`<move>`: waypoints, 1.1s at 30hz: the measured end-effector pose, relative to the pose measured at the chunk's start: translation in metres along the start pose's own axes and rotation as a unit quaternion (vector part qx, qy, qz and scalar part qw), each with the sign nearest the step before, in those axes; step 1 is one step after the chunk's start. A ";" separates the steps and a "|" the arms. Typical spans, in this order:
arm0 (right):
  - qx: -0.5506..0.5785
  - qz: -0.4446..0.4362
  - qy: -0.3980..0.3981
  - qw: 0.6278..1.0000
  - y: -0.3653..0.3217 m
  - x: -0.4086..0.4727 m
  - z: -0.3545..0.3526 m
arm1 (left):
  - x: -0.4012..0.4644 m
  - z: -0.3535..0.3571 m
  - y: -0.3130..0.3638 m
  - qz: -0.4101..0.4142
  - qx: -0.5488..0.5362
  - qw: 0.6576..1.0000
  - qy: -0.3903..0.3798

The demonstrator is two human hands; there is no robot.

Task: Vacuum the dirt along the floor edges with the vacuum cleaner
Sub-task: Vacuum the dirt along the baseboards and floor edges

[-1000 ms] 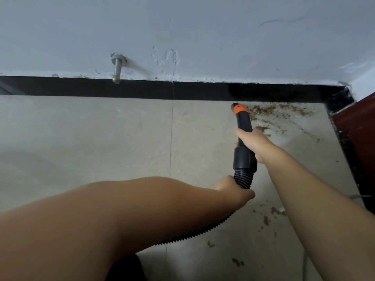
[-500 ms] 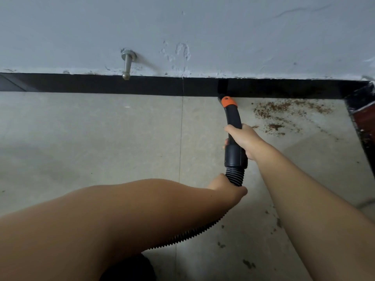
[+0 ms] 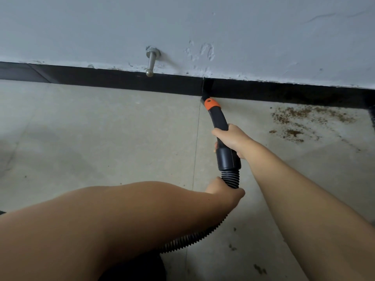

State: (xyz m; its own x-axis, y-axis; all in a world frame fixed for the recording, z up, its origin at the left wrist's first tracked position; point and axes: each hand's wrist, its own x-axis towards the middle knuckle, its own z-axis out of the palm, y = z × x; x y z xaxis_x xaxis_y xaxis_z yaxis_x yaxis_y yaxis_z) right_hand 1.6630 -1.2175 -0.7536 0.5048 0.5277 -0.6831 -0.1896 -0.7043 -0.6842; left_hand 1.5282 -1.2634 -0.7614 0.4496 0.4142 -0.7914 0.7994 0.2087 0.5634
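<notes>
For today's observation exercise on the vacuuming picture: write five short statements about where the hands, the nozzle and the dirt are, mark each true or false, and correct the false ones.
1. The right hand grips the black nozzle handle. True.
2. The left hand rests flat on the floor. False: it holds the ribbed hose just below the handle.
3. The nozzle tip sits in the brown dirt patch. False: the tip is at the black baseboard, left of the patch.
4. A metal door stop sticks out of the wall. True.
5. The collar near the tip is blue. False: it is orange.
</notes>
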 end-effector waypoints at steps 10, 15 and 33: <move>-0.081 0.016 0.057 0.995 0.024 -0.048 -0.021 | -0.042 0.023 0.000 0.025 -0.001 0.992 -0.127; -0.072 0.045 0.082 0.993 0.068 -0.094 -0.042 | -0.073 0.054 -0.018 0.028 0.073 0.980 -0.184; -0.034 0.072 0.133 0.988 0.085 -0.098 -0.088 | -0.079 0.084 0.008 0.034 0.100 0.975 -0.195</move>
State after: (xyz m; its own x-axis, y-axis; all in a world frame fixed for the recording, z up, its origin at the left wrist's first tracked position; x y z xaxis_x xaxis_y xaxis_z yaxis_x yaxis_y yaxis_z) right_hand 1.6719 -1.3711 -0.7225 0.6814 0.2825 -0.6752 -0.2235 -0.7982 -0.5595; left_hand 1.5329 -1.3689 -0.7143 0.5911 0.0449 -0.8054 0.8062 0.0001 0.5917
